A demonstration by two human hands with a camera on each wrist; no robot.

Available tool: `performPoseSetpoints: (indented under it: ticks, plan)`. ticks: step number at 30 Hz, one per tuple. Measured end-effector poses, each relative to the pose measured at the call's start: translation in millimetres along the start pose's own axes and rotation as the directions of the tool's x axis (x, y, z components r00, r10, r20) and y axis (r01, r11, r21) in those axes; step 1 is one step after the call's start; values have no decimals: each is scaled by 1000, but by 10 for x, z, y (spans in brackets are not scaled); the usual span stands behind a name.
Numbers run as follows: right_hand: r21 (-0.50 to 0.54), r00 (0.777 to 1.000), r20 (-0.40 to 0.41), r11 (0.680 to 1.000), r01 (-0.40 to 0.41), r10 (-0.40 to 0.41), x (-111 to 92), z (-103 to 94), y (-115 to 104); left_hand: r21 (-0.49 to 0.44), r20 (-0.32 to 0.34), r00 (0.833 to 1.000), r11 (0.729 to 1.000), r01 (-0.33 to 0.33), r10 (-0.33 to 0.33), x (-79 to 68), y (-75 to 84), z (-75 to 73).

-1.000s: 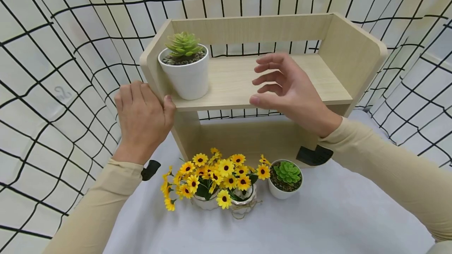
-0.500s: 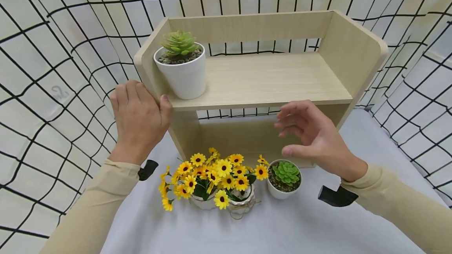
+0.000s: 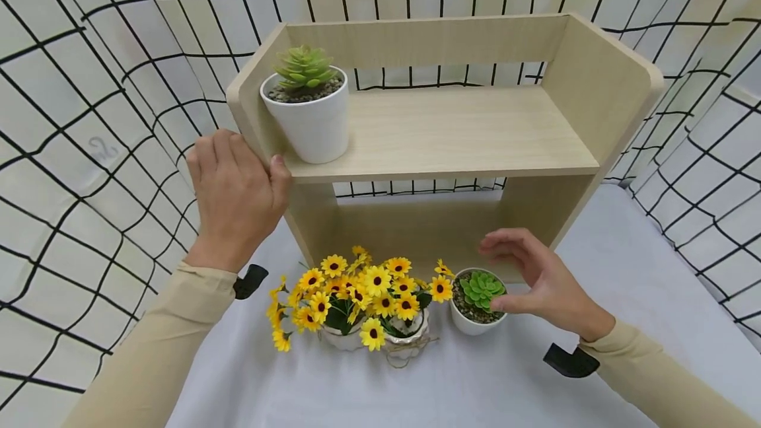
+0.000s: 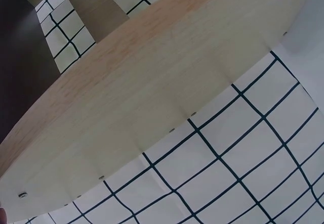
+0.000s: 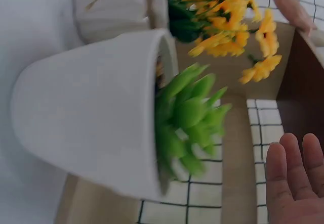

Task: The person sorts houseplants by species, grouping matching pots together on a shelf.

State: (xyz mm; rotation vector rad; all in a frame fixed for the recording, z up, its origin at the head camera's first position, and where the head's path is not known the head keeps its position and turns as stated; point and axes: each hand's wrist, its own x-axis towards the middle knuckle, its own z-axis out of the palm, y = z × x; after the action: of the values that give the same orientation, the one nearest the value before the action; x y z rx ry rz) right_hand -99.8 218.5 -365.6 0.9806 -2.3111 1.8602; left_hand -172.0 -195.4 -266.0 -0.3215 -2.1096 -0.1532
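Observation:
My left hand (image 3: pixel 238 200) grips the left side panel of a pale wooden two-tier shelf (image 3: pixel 452 131), its thumb at the front edge. In the left wrist view that side panel (image 4: pixel 167 87) fills much of the picture. Low on the right, my right hand (image 3: pixel 543 283) is beside a small green succulent in a white pot (image 3: pixel 472 327), fingers spread and holding nothing. Its thumb tip overlaps the plant's right edge in the head view. The right wrist view has the white pot (image 5: pixel 86 113) close up, with the fingers (image 5: pixel 276 166) away to its right.
A larger potted succulent (image 3: pixel 315 124) stands at the upper tier's left end. Yellow artificial flowers (image 3: pixel 377 281) in two whitish pots stand left of the small succulent, before the shelf, on white cloth (image 3: pixel 452 388). Black wire grid (image 3: pixel 89 170) surrounds everything.
My right hand has come down from in front of the upper tier to beside the small potted succulent, moving rightward too. The left hand has kept its hold on the side panel.

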Motion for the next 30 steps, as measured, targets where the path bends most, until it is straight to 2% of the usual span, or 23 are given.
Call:
performPoseSetpoints:
  ticks: [5, 12, 19, 25, 30]
  plan:
    - [-28, 1000, -10, 1000, -3, 3, -98, -6, 234, -2, -4, 1000, 1000, 10, -10, -24, -9, 0]
    - [-25, 999, -38, 1000, -3, 2, -208, 8, 416, -3, -3, 1000, 1000, 8, -8, -24, -1, 10]
    - [-64, 997, -65, 997, -51, 47, -308, 19, 606, -9, -4, 1000, 1000, 13, -13, -15, 6, 17]
    - [4, 999, -43, 1000, 9, -9, -338, 37, 770, -10, -7, 1000, 1000, 20, -20, -13, 7, 14]
    - [13, 999, -39, 999, -33, 33, -372, 55, 864, -11, 0, 1000, 1000, 23, -23, -6, 13, 14]
